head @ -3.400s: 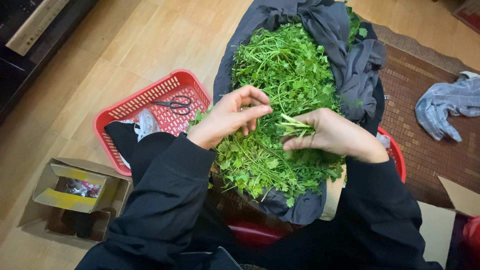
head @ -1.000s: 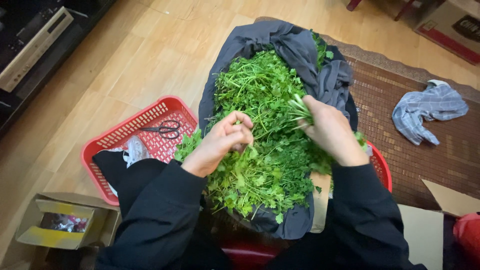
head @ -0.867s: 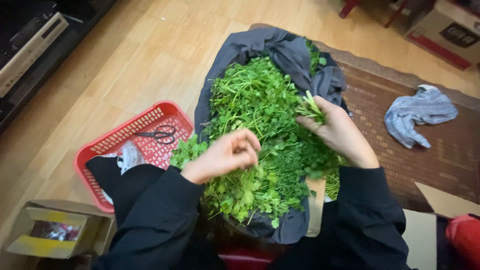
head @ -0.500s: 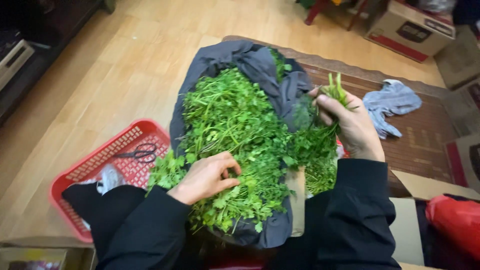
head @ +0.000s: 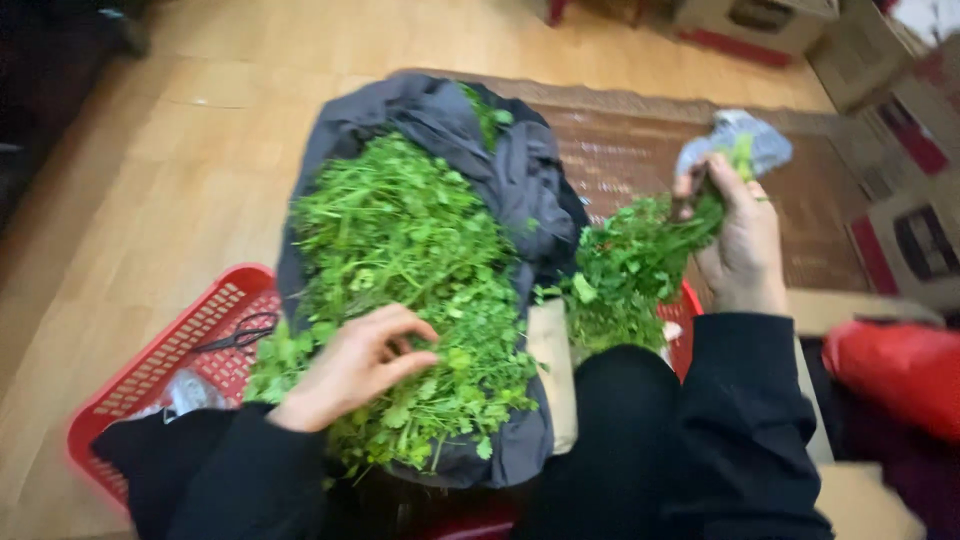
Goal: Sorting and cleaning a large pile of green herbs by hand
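Blurred cardboard boxes [head: 905,235] at right

A large heap of leafy green herbs [head: 400,260] is seen at the centre of the frame, piled loose on a dark grey cloth [head: 520,180] whose folds are drawn up around it at the top and right. The leaves are small and lobed, on thin pale-green stems, lying tangled in all directions. A smaller bunch of the same herbs [head: 630,265] is held apart at centre right, stems gathered toward the upper right and leafy ends hanging toward the lower left, just beside the cloth's right edge.
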